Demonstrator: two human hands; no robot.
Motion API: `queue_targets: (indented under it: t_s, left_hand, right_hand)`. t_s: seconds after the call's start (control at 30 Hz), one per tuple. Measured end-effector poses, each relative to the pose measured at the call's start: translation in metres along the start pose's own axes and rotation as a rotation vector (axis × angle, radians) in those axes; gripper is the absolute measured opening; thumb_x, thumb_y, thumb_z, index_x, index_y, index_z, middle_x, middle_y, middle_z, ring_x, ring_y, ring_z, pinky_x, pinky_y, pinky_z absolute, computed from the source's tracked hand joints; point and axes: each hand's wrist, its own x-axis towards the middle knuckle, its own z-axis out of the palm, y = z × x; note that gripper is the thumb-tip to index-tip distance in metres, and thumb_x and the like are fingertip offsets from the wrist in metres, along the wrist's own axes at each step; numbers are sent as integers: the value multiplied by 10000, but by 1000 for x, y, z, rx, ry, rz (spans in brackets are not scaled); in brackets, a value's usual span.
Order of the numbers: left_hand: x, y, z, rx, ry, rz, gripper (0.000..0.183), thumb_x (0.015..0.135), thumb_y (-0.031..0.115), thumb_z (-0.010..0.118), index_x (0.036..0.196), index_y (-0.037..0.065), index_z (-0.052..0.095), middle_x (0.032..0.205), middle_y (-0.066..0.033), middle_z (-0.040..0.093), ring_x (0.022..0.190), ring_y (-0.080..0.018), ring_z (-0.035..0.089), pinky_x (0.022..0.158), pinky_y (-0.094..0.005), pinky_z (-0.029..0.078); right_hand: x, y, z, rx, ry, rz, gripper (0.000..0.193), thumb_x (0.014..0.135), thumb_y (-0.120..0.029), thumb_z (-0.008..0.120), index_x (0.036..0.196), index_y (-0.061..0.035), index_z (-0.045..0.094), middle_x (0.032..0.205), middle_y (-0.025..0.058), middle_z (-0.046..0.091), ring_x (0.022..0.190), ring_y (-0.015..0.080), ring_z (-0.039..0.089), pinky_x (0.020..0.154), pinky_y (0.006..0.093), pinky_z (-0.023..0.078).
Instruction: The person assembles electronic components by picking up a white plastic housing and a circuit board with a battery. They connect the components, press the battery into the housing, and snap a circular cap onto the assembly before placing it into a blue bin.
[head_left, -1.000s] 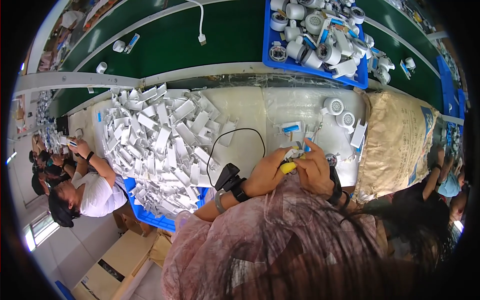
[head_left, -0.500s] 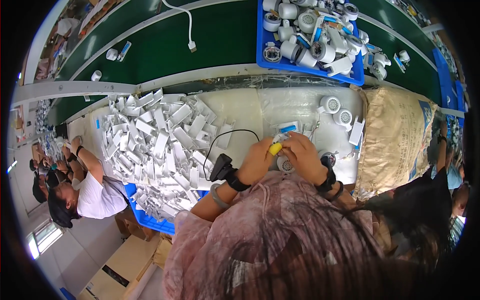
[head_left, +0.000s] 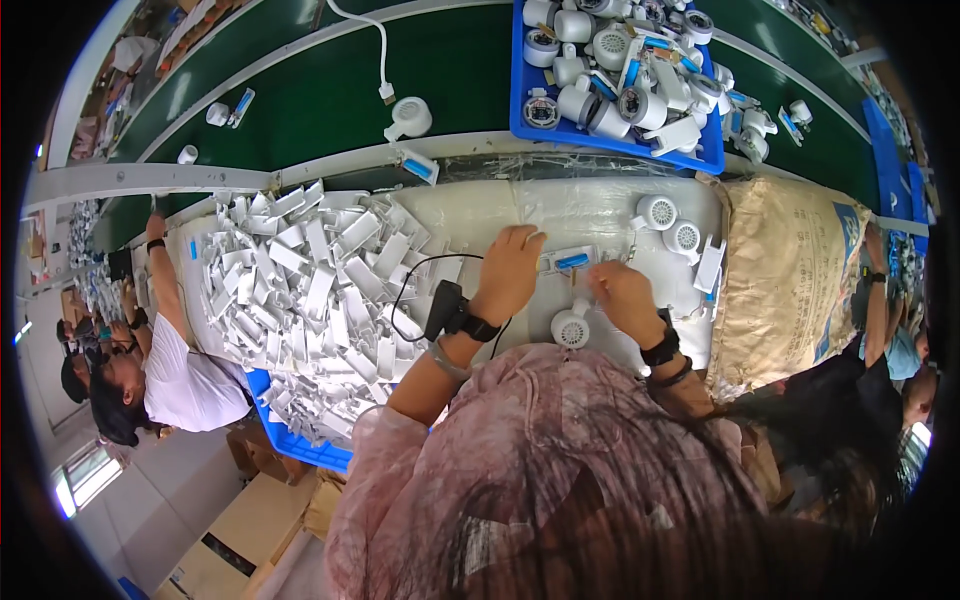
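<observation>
My left hand [head_left: 508, 275] is over the table, left of a white housing with a blue part [head_left: 572, 261]. Its fingers reach out and nothing shows in them. My right hand [head_left: 627, 302] is right of that housing, its fingertips smeared by motion; whether they hold anything is unclear. Between my hands and my body sits a round white part with a slotted grille [head_left: 570, 328]. Two similar white grille parts [head_left: 657, 212] are farther right. Beyond my left hand, a white round part [head_left: 408, 118] and a blue-marked white piece [head_left: 418, 166] are at the green belt's near edge.
A large heap of white plastic housings [head_left: 320, 280] covers the table's left. A blue crate [head_left: 620, 150] full of assembled parts stands on the green belt [head_left: 300, 120]. At right is a brown paper sack [head_left: 790, 280]. A person in white [head_left: 195, 385] works at left.
My hands have moved apart, the left one forward and left. The small yellow thing between my fingers is out of sight. A white round part and blue-marked piece now show at the belt edge.
</observation>
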Motion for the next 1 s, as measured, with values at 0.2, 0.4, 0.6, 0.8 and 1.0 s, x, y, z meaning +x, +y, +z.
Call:
queue_targets:
  t_s: [0.2, 0.4, 0.6, 0.8, 1.0]
  left_hand:
    - [-23, 6, 24, 22, 11, -20, 567, 683, -42, 595, 1238, 14, 494, 1194, -176, 541, 1127, -365, 489, 965, -420, 420]
    - [-33, 6, 8, -996, -137, -336, 680, 835, 152, 678, 1418, 40, 346, 1371, -124, 471, 1307, -270, 411, 1093, -374, 307]
    - [-17, 18, -18, -1124, -293, -105, 738, 852, 191, 684, 1465, 35, 302, 1467, -108, 381, 1337, -252, 371, 1122, -391, 266]
    - [-3, 24, -31, -1422, -692, -234, 656, 864, 127, 670, 1438, 55, 361, 1291, -54, 522, 1185, -169, 497, 1022, -325, 393]
    - [-15, 23, -11, -1452, -684, -181, 480, 898, 109, 636, 1338, 56, 451, 1172, -41, 564, 1087, -120, 538, 920, -280, 444]
  right_hand:
    - [2, 1, 43, 7, -171, 34, 215, 864, -255, 625, 876, -41, 611, 755, 118, 636, 723, 314, 634, 631, 403, 497]
    - [0, -3, 31, 1102, -397, 245, 153, 954, -163, 572, 983, -13, 581, 820, 41, 660, 776, 143, 660, 700, 259, 497]
    - [6, -32, -31, 1204, -575, 180, 186, 986, -152, 513, 1040, 8, 589, 857, 78, 672, 696, 121, 653, 688, 251, 515]
    - [7, -44, -66, 1174, -695, 180, 237, 1010, -192, 460, 1032, 1, 597, 775, 49, 634, 573, 85, 571, 600, 223, 461]
    - [2, -52, -78, 1169, -789, 168, 195, 1009, -167, 464, 947, -11, 564, 735, 22, 601, 567, 80, 561, 595, 208, 445]
